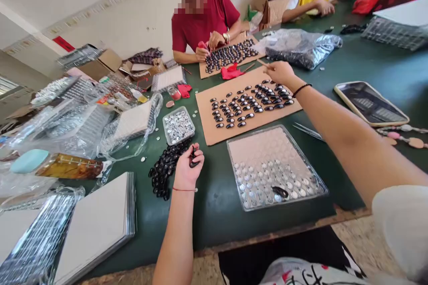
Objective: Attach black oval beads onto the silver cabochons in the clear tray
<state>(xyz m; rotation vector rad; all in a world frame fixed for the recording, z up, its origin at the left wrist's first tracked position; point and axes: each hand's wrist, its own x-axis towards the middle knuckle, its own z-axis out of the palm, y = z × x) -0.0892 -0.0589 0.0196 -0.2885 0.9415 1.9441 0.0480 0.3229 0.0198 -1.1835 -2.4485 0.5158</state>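
Note:
My left hand point(187, 167) is closed around some small black teardrop-shaped pieces point(193, 158), beside a pile of like black pieces point(162, 173). Between the fingers of my right hand point(280, 74) is a thin wooden stick point(262, 63), held over the far edge of a brown cardboard sheet point(209, 136). Rows of black pieces with whitish spots point(240, 107) lie on that sheet. Nearer me, a clear tray point(257, 144) carries round silvery discs point(257, 178) in its near half, with a single black piece point(280, 192) on top.
A plastic tub point(165, 131) of small silvery discs stands by the pile. Tweezers point(308, 132) and a phone point(371, 102) lie to the right. Stacked trays point(100, 227), a bottle point(63, 164) and plastic bags crowd the left. Across the table a person in red point(224, 13) works on another sheet.

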